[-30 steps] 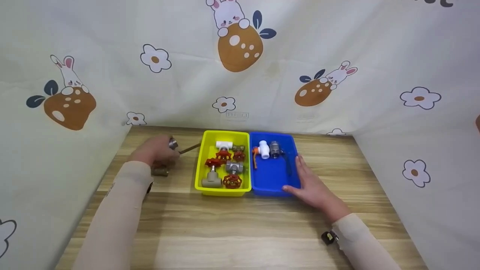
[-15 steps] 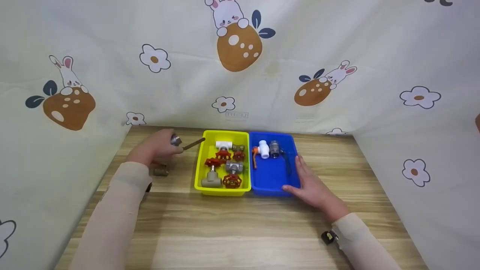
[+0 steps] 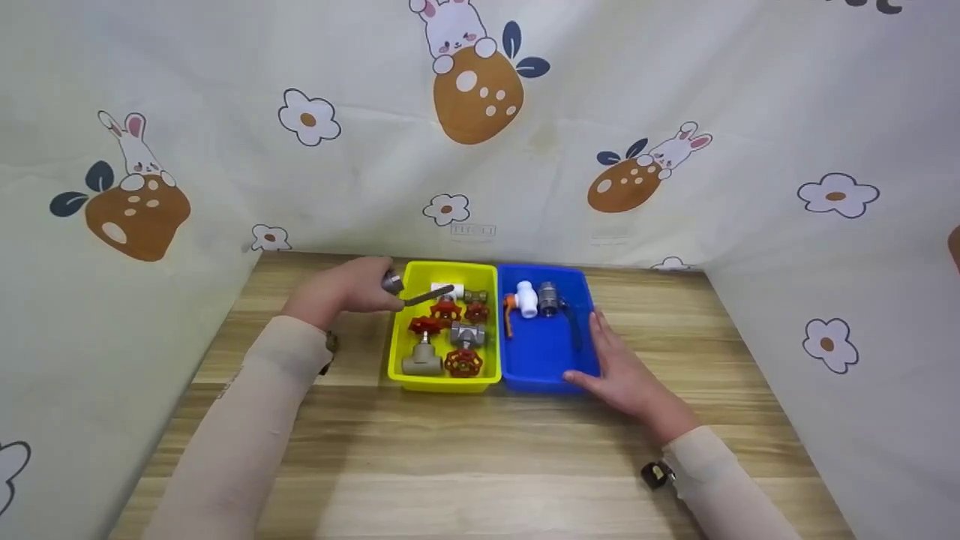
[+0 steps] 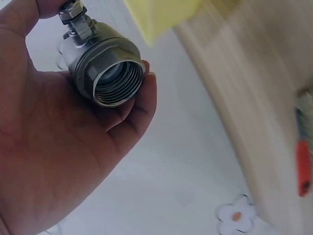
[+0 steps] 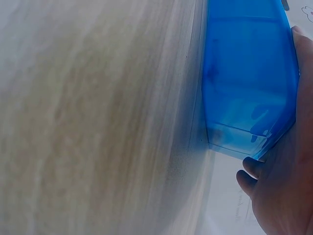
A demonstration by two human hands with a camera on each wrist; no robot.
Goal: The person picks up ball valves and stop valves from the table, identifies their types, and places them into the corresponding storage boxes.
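Note:
My left hand [image 3: 349, 289] grips a steel ball valve [image 4: 110, 68] by its body. In the left wrist view its threaded opening faces the camera. The valve's lever [image 3: 430, 295] sticks out to the right, above the yellow bin [image 3: 446, 381]. My right hand [image 3: 626, 375] rests against the right side of the blue bin [image 3: 540, 367], fingers along the outer wall and thumb at the front corner. In the blue bin lie a white ball valve [image 3: 527, 299] with an orange lever and a metal ball valve [image 3: 549, 298] with a dark lever.
Several valves with red handwheels, one of them a grey tee-shaped valve [image 3: 423, 361], lie in the yellow bin. The two bins stand side by side on the wooden table [image 3: 480, 457]. A red-handled valve [image 4: 303, 166] lies on the table, cut off by the frame. Patterned cloth [image 3: 555, 112] hangs behind.
My left hand has lifted the ball valve from the left side of the table and carried it right, so its lever now reaches over the yellow bin. The right hand stays in place.

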